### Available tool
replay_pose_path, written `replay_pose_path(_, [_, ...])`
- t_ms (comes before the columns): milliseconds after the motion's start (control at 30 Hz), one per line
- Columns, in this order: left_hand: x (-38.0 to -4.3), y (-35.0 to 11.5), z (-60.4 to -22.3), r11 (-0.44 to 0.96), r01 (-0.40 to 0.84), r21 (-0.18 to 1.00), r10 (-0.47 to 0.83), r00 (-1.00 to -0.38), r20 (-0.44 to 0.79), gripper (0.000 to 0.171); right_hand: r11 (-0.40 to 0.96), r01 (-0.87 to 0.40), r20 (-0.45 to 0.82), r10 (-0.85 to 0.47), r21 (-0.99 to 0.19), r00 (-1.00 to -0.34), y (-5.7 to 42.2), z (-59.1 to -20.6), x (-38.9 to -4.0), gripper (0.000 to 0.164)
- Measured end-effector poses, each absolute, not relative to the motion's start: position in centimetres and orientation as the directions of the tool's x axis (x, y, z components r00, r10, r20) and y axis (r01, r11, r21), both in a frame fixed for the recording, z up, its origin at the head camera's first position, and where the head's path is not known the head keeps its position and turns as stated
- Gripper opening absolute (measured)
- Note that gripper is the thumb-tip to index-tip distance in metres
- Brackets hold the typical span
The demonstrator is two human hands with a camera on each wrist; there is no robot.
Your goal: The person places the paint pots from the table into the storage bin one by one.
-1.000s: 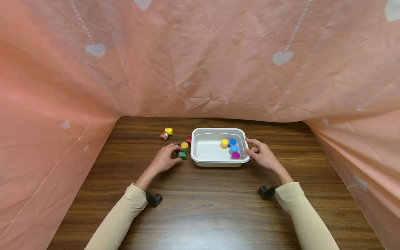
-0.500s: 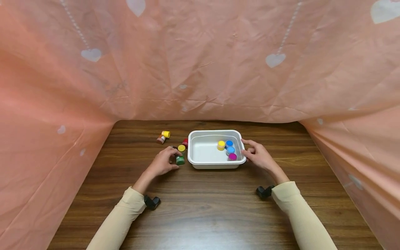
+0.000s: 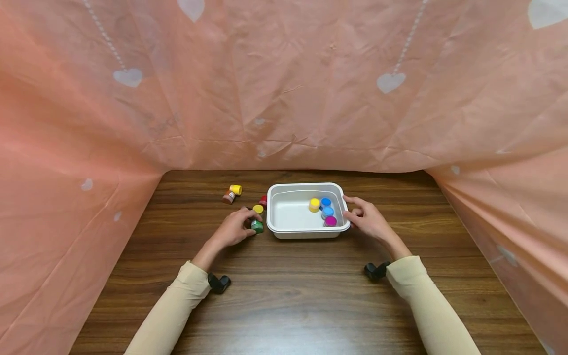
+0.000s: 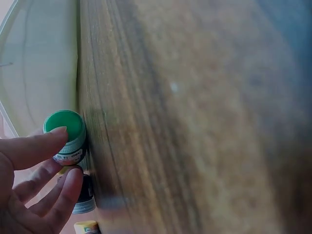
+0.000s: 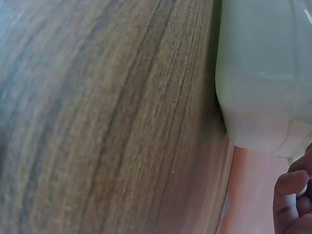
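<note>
My left hand (image 3: pixel 233 228) pinches a small paint jar with a green lid (image 4: pixel 66 124) on the table, left of the white plastic tub. In the left wrist view its thumb lies on the lid and the fingers curl at the jar's side. Just behind it are a yellow-lidded jar (image 3: pixel 258 209) and a red jar (image 3: pixel 264 201) by the tub's left wall. My right hand (image 3: pixel 369 219) holds the right rim of the tub (image 3: pixel 306 235), thumb over the edge. Inside, toward the right, stand jars with yellow (image 3: pixel 314 203), blue (image 3: pixel 326 202), light blue (image 3: pixel 328 211) and magenta (image 3: pixel 330 221) lids.
A yellow jar (image 3: pixel 236 190) and a brownish-red jar (image 3: pixel 229 197) lie together farther back on the left of the wooden table (image 3: pixel 284 286). A pink curtain (image 3: pixel 284 98) with white hearts hangs behind and at both sides.
The head view has shifted slightly. My left fingers have drawn in around the green-lidded jar, whose position has barely changed. My right hand stays at the tub's rim.
</note>
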State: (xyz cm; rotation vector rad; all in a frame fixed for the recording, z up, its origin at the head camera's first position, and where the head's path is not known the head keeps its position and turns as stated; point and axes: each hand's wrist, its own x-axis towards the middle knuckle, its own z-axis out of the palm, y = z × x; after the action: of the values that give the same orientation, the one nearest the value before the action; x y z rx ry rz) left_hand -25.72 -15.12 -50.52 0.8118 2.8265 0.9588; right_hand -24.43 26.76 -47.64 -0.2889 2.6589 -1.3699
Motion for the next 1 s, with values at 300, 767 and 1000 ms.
replay_pose_path(300, [-25.2, -15.6, -50.3, 0.6, 0.437, 0.67, 0.484, -0.865, 0.131, 0.029, 0.573, -0.101, -0.04, -0.228, -0.813, -0.973, 26.9, -47.7, -24.5, 0.058])
replay_pose_path(767, [-23.9, -15.6, -48.1, 0.496, 0.372, 0.784, 0.397, -0.901, 0.176, 0.03, 0.579, -0.098, -0.049, -0.232, -0.809, -0.971, 26.8, -47.5, -24.4, 0.058])
replay_pose_path(1000, [-23.7, -14.5, -46.9, 0.361, 0.23, 0.904, 0.307, -0.944, 0.117, 0.03, 0.581, -0.118, -0.035, -0.245, -0.805, -0.969, 26.8, -47.4, -24.4, 0.058])
